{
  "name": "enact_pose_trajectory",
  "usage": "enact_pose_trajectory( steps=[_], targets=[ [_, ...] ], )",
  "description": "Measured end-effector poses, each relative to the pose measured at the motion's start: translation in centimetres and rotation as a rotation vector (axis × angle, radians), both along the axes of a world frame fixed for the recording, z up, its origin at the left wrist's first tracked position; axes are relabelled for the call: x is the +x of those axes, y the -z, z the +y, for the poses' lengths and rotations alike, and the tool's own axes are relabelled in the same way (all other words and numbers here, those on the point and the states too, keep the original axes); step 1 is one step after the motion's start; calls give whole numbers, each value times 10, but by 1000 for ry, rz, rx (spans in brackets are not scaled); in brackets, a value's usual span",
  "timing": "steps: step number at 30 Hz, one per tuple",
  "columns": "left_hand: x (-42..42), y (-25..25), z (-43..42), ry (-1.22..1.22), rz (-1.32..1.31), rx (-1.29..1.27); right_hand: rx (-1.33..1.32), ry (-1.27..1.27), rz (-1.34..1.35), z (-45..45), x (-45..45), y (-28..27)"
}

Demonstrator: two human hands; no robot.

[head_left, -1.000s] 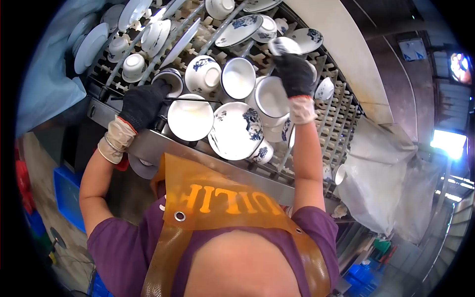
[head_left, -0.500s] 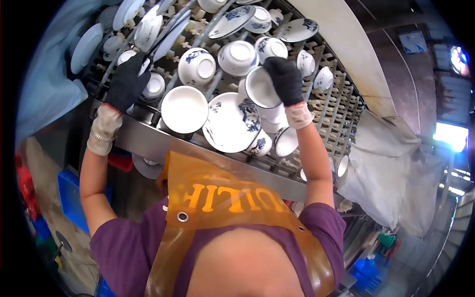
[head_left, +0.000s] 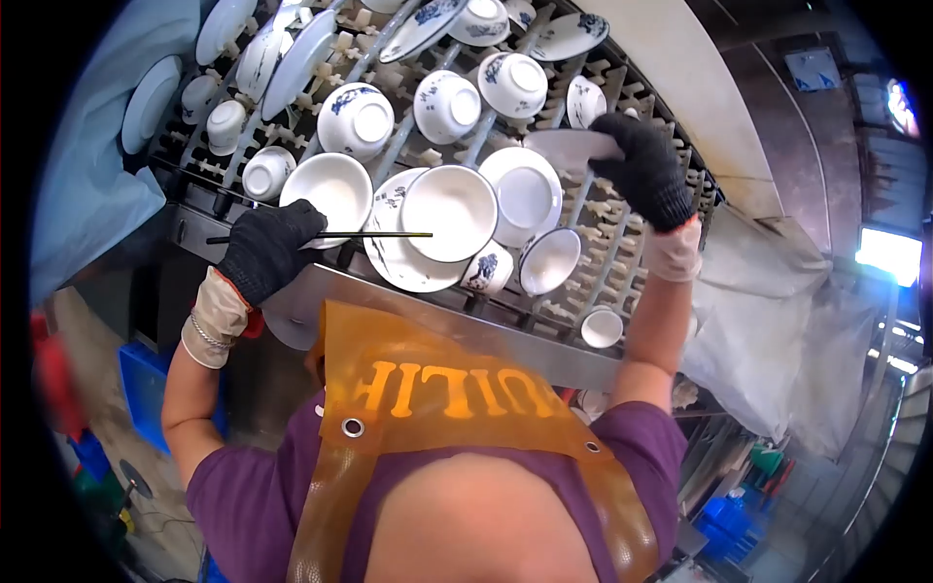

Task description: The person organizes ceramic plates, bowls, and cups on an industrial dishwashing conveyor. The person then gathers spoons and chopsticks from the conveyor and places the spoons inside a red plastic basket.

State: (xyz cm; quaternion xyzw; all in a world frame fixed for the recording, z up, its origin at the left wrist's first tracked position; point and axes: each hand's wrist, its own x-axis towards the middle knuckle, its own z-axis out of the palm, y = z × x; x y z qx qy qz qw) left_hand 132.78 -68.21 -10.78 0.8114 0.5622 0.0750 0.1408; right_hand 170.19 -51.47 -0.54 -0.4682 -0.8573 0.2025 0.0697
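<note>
My left hand point(head_left: 267, 248), in a black glove with a pale cuff, is closed on dark chopsticks point(head_left: 374, 234) and touches the rim of a white bowl point(head_left: 328, 197). The sticks reach over the bowls to the right. My right hand point(head_left: 643, 170), gloved the same way, grips a motion-blurred white dish point(head_left: 571, 149) held edge-on. Between my hands, a white bowl point(head_left: 450, 212) rests on a patterned plate point(head_left: 400, 255). Beside them are a round white dish point(head_left: 522, 194), a patterned cup point(head_left: 488, 268) and a tilted bowl point(head_left: 550, 261).
A pegged rack point(head_left: 612, 219) bears several upturned bowls and leaning plates. Its metal edge point(head_left: 466, 325) runs in front of me. A blue sheet point(head_left: 97, 185) hangs at the left, a clear plastic sheet point(head_left: 753, 330) at the right. A small cup point(head_left: 602, 327) lies near the front edge.
My right hand has moved right and now carries a white dish. My left hand has come down and right from the cups to the bowl. Upturned bowls now stand apart in a row.
</note>
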Motion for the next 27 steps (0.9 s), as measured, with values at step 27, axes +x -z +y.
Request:
enact_pose_trajectory(
  steps=[27],
  targets=[
    [7,-54,31,-451,-714,-171,82,-432,-201,14,-14,126]
  ],
)
